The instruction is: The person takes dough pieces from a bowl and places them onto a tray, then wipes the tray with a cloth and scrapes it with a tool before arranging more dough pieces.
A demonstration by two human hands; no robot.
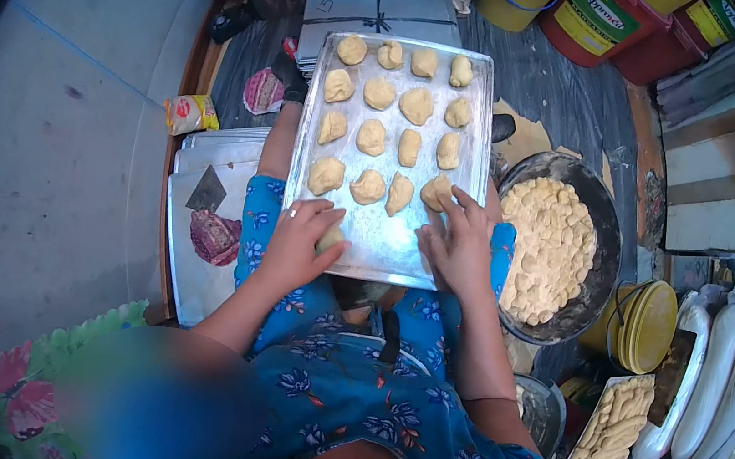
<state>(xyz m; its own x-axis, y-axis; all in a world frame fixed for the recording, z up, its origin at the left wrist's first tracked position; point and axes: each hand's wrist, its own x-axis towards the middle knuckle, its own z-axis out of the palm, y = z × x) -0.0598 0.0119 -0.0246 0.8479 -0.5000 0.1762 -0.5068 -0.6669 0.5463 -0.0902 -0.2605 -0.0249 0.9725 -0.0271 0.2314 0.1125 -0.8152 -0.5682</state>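
Observation:
A metal tray [485, 106] rests across the lap, bearing several rounded dough pieces [379, 94] in rows. At its near left corner, my left hand [300, 238] is curled round a dough piece [329, 239] that shows beside the thumb. My right hand [458, 241] is at the near right part of the tray, fingers apart, its fingertips at the rightmost dough piece [435, 192] of the nearest full row. That hand partly covers the piece's edge. To the right of the tray, a dark basin [605, 250] holds many small dough pieces.
Yellow bucket [649, 326], plastic-wrapped rolls [708, 381] and a tray of shaped dough [611, 425] are at the right. Margarine buckets [595, 19] stand at the back. Stacked metal sheets [197, 273] and a yellow packet [190, 114] lie left.

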